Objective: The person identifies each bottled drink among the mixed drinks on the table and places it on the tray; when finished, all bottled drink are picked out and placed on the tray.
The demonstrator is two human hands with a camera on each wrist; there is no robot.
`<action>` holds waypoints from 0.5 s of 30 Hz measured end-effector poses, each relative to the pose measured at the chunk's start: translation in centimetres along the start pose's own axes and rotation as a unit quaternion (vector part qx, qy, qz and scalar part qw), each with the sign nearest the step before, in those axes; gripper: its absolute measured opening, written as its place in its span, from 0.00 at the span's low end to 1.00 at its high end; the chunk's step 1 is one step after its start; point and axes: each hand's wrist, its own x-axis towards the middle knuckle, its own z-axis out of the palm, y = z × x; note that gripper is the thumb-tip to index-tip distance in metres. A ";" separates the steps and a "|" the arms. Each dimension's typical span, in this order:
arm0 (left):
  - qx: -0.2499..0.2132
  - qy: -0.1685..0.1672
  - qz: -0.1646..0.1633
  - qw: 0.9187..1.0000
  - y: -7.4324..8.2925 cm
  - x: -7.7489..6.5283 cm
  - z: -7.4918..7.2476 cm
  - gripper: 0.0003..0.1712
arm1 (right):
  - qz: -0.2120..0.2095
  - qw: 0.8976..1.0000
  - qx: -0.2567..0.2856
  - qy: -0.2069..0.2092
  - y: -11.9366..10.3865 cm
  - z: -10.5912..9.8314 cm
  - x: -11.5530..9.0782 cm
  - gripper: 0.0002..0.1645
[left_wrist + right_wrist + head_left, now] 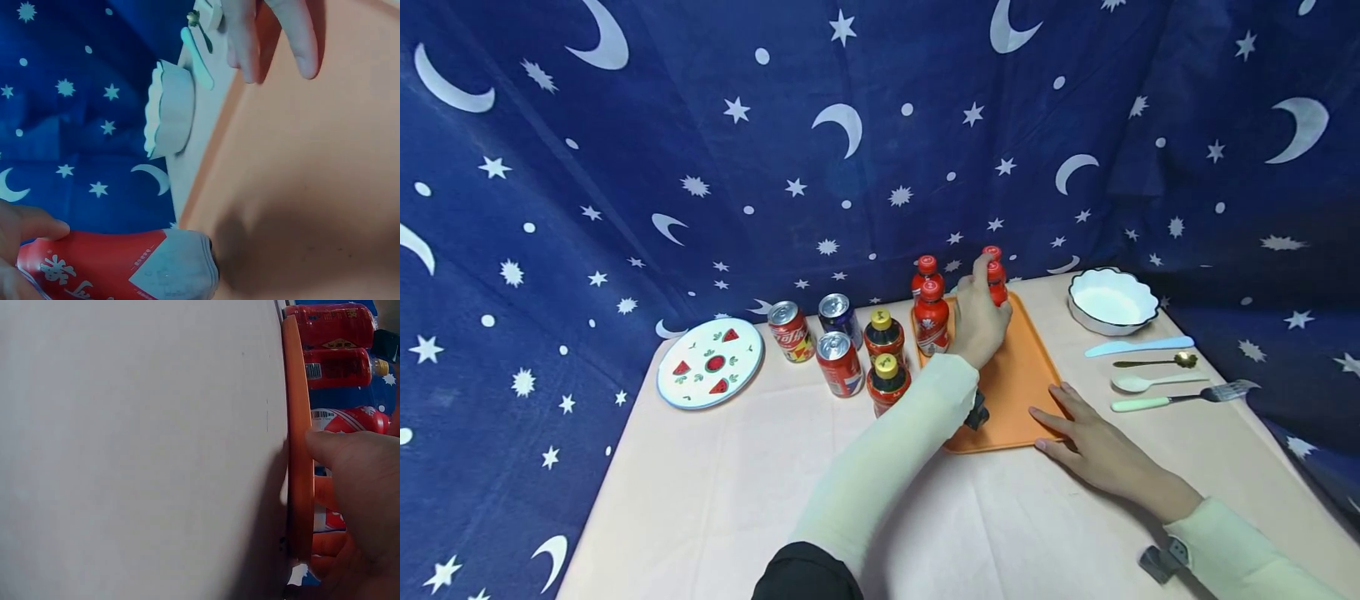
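Observation:
My left hand (981,323) is over the far part of the orange tray (1018,392), fingers around the upper part of a red bottle (106,262). The bottle's base is close over the tray in the left wrist view; in the head view the hand partly covers it. Another red cap (992,251) shows just behind. Two more red bottles, one nearer (933,323) and one farther (927,271), stand along the tray's left side. My right hand (1101,446) rests on the tray's near right corner, fingers spread and fairly straight, thumb (328,447) against the rim.
Left of the tray stand two yellow-capped bottles (883,335) and several cans (840,364). Farther left lies a watermelon-patterned plate (700,383). To the right are a scalloped white bowl (1112,302), a blue knife (1138,347), two spoons (1157,381) and a fork (1183,397).

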 end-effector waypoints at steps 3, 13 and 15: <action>-0.002 0.006 -0.012 1.000 -0.4 0.1 0.4 0.46 | 0.001 1.000 -0.003 0.000 0.0 0.0 0.0 0.38; -0.008 0.003 -0.024 1.000 -1.4 0.2 1.4 0.46 | -0.007 1.000 -0.007 0.002 0.3 0.1 0.0 0.37; -0.010 0.000 -0.021 1.000 -1.5 0.2 1.6 0.45 | -0.006 1.000 -0.007 0.003 0.3 0.2 0.0 0.37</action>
